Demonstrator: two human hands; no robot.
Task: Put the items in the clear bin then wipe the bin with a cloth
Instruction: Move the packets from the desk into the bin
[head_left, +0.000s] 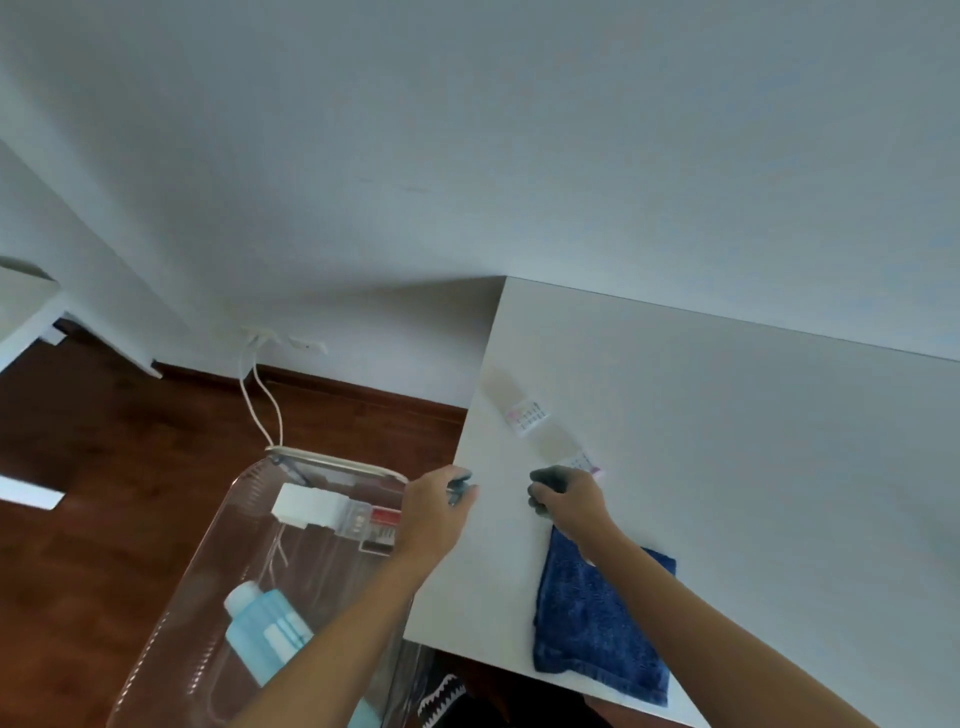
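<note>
Bin (218, 587) clear plastic, ribbed wall, off left edge of table (727, 467), over the wood floor (130, 441). Inside: white box (306, 506), small clear case (376, 527) with red and white contents, pale blue bottle (265, 634) lying flat.

Two blurred packets on table near its left edge: far packet (517, 405), near packet (571, 457) just beyond right hand (563, 499).

Left hand (441, 506) at table's left edge, fingers curled round something small (too blurred to name). Right hand curled, knuckles up; holding anything or not, cannot tell.

Cloth (602, 623) blue, folded, flat near front edge, partly under right forearm.

Table white, bare to the right and far side, pushed against pale wall (467, 156). Socket (283, 340) low on wall, two white cords (260, 405) hanging toward bin.
</note>
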